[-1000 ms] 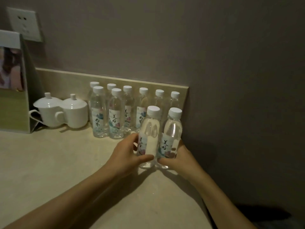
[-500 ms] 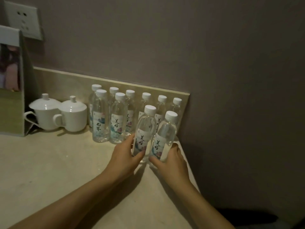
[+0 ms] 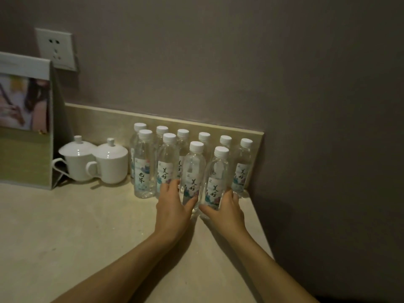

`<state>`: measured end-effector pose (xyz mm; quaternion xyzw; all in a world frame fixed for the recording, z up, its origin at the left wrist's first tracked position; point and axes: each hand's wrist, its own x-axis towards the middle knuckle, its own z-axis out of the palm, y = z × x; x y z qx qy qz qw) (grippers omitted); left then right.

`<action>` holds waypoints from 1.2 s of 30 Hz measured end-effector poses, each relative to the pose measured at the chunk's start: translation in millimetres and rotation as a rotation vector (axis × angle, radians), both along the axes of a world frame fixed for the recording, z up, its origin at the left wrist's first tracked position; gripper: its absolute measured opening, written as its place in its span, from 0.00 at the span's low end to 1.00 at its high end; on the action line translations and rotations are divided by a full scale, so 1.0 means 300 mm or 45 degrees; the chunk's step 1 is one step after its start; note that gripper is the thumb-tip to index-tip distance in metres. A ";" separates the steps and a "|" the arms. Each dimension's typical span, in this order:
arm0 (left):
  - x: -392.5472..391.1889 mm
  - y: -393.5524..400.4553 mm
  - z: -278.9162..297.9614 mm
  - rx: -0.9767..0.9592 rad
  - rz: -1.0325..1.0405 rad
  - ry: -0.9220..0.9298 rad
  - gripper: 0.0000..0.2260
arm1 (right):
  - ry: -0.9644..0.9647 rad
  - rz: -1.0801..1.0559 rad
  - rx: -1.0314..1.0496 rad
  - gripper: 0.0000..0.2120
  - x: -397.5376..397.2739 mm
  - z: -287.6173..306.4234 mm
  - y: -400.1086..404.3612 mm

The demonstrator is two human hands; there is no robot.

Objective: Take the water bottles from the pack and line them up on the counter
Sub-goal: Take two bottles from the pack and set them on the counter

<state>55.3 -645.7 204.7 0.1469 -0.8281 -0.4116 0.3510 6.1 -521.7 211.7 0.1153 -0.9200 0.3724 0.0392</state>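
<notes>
Clear bottles: left hand (image 3: 173, 209) grips one (image 3: 192, 171), right hand (image 3: 225, 212) grips another (image 3: 215, 180). Both have moved back to join the front row (image 3: 156, 165) on the surface (image 3: 87, 226), which is nearly complete; release follows.

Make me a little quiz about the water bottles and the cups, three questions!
1. True or false: each hand grips one bottle.
2. How many white-capped bottles stand on the counter?
3. The two lidded cups sit: A) left of the bottles B) right of them C) on the floor.

Key:
1. True: the left hand grips the left front bottle, the right hand the right front bottle.
2. Ten.
3. A: the cups sit left.
</notes>
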 end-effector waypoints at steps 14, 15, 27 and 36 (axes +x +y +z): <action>-0.053 -0.001 0.019 -0.208 0.265 -0.198 0.17 | 0.026 -0.070 0.041 0.35 -0.040 0.029 -0.073; -0.055 -0.002 0.022 -0.217 0.274 -0.205 0.17 | 0.028 -0.073 0.050 0.35 -0.042 0.029 -0.075; -0.091 -0.034 0.081 -0.606 0.212 -0.429 0.16 | -0.016 -0.027 0.077 0.38 -0.073 0.046 -0.084; -0.110 -0.055 0.062 -0.591 0.149 -0.466 0.15 | -0.055 -0.036 0.068 0.40 -0.090 0.059 -0.096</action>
